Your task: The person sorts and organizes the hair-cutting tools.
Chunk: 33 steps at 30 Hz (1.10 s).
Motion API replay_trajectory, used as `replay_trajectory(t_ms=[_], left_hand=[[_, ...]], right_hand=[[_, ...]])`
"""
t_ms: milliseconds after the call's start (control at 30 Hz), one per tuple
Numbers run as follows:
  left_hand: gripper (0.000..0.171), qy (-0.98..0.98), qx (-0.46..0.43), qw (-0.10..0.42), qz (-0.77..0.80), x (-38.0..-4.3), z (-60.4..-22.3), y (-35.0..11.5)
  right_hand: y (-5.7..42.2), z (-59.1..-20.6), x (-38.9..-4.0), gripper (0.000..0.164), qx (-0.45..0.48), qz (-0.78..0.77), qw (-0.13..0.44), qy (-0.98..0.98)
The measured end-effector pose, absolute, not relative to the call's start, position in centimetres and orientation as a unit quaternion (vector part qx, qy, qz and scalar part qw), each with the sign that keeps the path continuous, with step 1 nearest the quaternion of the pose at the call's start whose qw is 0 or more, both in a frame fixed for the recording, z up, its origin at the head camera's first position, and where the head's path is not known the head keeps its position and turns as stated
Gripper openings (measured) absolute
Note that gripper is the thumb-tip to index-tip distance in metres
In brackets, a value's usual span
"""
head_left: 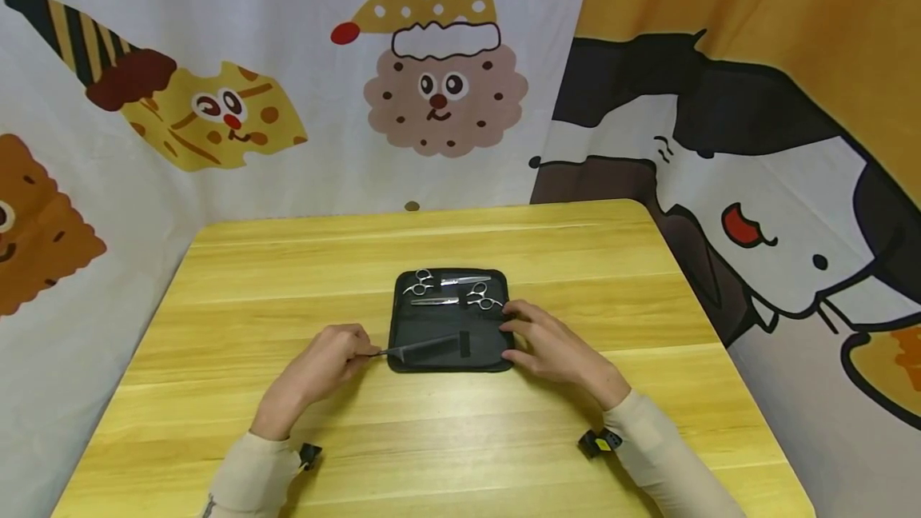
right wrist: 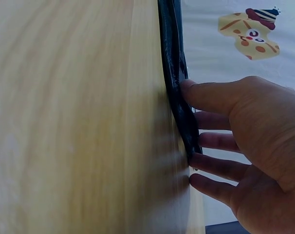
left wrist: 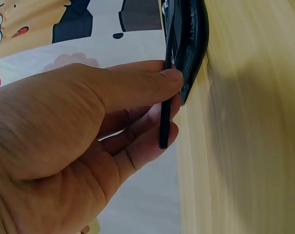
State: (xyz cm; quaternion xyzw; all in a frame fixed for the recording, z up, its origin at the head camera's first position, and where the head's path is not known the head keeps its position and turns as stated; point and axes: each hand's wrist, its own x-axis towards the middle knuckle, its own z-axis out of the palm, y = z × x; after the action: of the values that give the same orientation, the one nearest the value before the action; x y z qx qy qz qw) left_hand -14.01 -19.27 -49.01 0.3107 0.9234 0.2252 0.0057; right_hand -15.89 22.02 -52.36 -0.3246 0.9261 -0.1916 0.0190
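A black zip case point(head_left: 489, 342) lies unfolded on the table. Two pairs of silver scissors sit in its upper half: the upper pair point(head_left: 420, 286) has its handles to the left, the lower pair point(head_left: 435, 301) to the right. My left hand point(head_left: 320, 366) pinches the thin handle of a black comb point(head_left: 432, 348) between thumb and fingers. The comb's toothed part is over the lower half of the case, its tip near a small black strap point(head_left: 464, 344). With fingers loosely spread, my right hand point(head_left: 554, 346) touches the right edge of the case.
Under the case is a light wooden table point(head_left: 288, 278). A curtain point(head_left: 288, 38) printed with cartoon figures hangs behind the table and along its sides. Each wrist carries a small black camera, one on the left point(head_left: 309, 456) and one on the right point(head_left: 600, 443).
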Motion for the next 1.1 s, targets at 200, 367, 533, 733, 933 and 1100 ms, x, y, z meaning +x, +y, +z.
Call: replay_trajectory(t_ms=[200,367,533,733,933,1100], left_hand=[[0.019,0.917,0.323,0.02,0.232,-14.3,-49.0,-19.1],[0.022,0.907,0.339,0.033,0.247,-14.6,-49.1,-19.0],[0.023,0.909,0.34,0.024,0.24,-15.1,-49.3,-18.4],[0.025,0.915,0.335,0.03,0.223,-16.2,-49.4,-16.8],[0.024,0.911,0.347,0.037,0.221,-17.0,-49.7,-15.0],[0.022,0.902,0.371,0.021,0.221,-17.2,-50.0,-13.5]], right_hand=[[22.0,-52.4,-15.9,0.044,-0.321,-0.194,0.022,0.927],[22.0,-52.3,-16.0,0.044,-0.321,-0.194,0.02,0.927],[22.0,-52.3,-16.0,0.044,-0.324,-0.196,0.019,0.925],[22.0,-52.4,-16.1,0.044,-0.325,-0.194,0.018,0.925],[21.9,-52.5,-16.3,0.044,-0.329,-0.192,0.015,0.925],[21.9,-52.3,-16.3,0.045,-0.329,-0.187,0.016,0.925]])
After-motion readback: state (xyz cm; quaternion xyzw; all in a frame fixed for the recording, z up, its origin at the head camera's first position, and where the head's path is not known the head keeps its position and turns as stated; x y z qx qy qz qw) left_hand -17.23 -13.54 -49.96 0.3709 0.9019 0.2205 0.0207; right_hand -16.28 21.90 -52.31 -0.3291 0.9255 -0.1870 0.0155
